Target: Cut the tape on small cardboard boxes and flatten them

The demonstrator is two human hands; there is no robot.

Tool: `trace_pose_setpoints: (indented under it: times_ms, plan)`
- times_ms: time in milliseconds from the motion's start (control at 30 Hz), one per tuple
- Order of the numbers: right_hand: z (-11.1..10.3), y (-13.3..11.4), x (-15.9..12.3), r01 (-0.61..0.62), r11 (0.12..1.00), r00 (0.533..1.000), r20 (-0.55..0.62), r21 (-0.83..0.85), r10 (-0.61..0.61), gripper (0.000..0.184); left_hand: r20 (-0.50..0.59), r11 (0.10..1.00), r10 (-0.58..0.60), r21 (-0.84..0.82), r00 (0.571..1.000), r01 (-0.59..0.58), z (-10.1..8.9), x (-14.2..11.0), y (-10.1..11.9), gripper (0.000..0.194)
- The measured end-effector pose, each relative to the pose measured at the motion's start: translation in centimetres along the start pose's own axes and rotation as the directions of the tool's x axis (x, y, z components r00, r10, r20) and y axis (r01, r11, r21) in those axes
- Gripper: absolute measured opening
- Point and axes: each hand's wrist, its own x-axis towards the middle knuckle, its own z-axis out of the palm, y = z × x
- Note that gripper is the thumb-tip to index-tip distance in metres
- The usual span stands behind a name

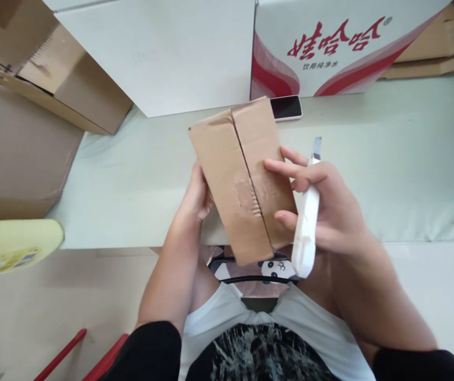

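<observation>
At the left end of the desk (132, 185) a large carton (16, 148) rests at the edge, with a smaller carton (92, 84) beside it towards the far left corner; what either contains cannot be seen. A yellow thing (16, 241) with a printed label juts in below them. Along the far edge stands a white box (171, 53), its inside also hidden. The left hand (199, 196) grips the left side of the small box (227, 180), its fingers mostly out of sight behind the cardboard. This box, the thing being handled, is held tilted over the middle of the near edge, its lower end reaching past it. Two flaps meet in a dark seam along the face, which has a scuffed patch; the contents are hidden. The step in hand looks like steadying and positioning the box; any move with the blade would call for a firm left grip and fingers kept off its path. Beyond the box, partly covered by its upper corner, a phone (287, 107) lies near the far edge. The right hand (336, 206) holds a white cutter (306, 227), blade (317, 147) exposed and pointing away from the body, while other fingers spread onto the box. A printed box (346, 58) and folded cardboard (433, 53) sit towards the far right corner.
</observation>
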Motion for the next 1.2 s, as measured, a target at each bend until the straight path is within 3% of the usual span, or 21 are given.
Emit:
trace_pose_setpoints:
  times_ms: [67,133,200,267,367,433,500,600,700,833,933,1033,1133,1200]
  plan:
    - [0.2,0.6,0.1,-0.063,0.997,0.997,0.032,-0.035,0.064,0.031,-0.074,0.986,0.079,0.149,0.994,-0.068,0.0,0.1,-0.5,0.057]
    - [0.5,1.2,0.3,-0.110,0.993,0.991,0.068,-0.051,0.114,0.033,-0.138,0.920,0.302,0.301,0.943,-0.251,-0.2,0.0,-0.7,0.066]
    - [0.8,1.6,0.5,-0.135,0.990,0.986,0.089,-0.044,0.138,0.034,-0.057,0.764,0.567,0.410,0.822,-0.498,-0.4,-0.3,-0.5,0.069]
    - [1.1,1.9,0.7,-0.123,0.992,0.990,0.066,-0.039,0.126,0.034,0.157,0.555,0.711,0.473,0.685,-0.684,-0.5,-0.7,0.0,0.065]
    - [1.3,1.6,0.5,-0.106,0.993,0.985,-0.142,-0.044,0.099,0.034,0.448,0.326,0.690,0.509,0.569,-0.797,-0.2,-1.2,0.8,0.057]
    - [1.0,0.8,0.4,-0.126,0.992,0.930,-0.346,0.020,0.126,0.030,0.521,0.259,0.669,0.506,0.530,-0.823,0.3,-1.7,1.0,0.050]
    - [0.5,-0.3,0.3,-0.122,0.978,0.865,-0.465,0.169,0.189,0.030,0.516,0.212,0.695,0.517,0.500,-0.829,1.2,-2.5,0.6,0.048]
    - [-0.3,-2.1,0.4,-0.104,0.886,0.845,-0.429,0.452,0.318,0.037,0.479,0.103,0.768,0.562,0.425,-0.821,3.1,-4.2,-0.8,0.050]
    - [-0.5,-3.1,0.4,-0.183,0.811,0.858,-0.312,0.555,0.408,0.048,0.491,0.031,0.795,0.554,0.356,-0.832,4.7,-5.6,-2.0,0.056]
    - [-0.3,-2.9,-0.1,-0.299,0.898,0.895,-0.233,0.323,0.381,0.039,0.542,0.000,0.773,0.520,0.330,-0.854,5.3,-6.1,-2.2,0.057]
    - [-0.3,-2.7,-0.3,-0.381,0.920,0.886,-0.244,0.098,0.393,0.022,0.561,-0.024,0.754,0.543,0.341,-0.840,4.7,-6.1,-1.7,0.057]
    - [-0.1,-2.8,-0.1,-0.403,0.915,0.879,-0.277,0.002,0.388,0.011,0.579,-0.033,0.731,0.557,0.360,-0.830,4.1,-6.3,-1.6,0.057]
    - [0.3,-3.0,0.2,-0.389,0.918,0.882,-0.320,-0.077,0.347,0.019,0.576,-0.043,0.741,0.553,0.345,-0.832,3.8,-6.4,-1.9,0.057]
    - [0.5,-3.1,0.3,-0.384,0.916,0.882,-0.339,-0.116,0.327,0.015,0.577,-0.041,0.745,0.541,0.336,-0.840,3.6,-6.4,-2.1,0.057]
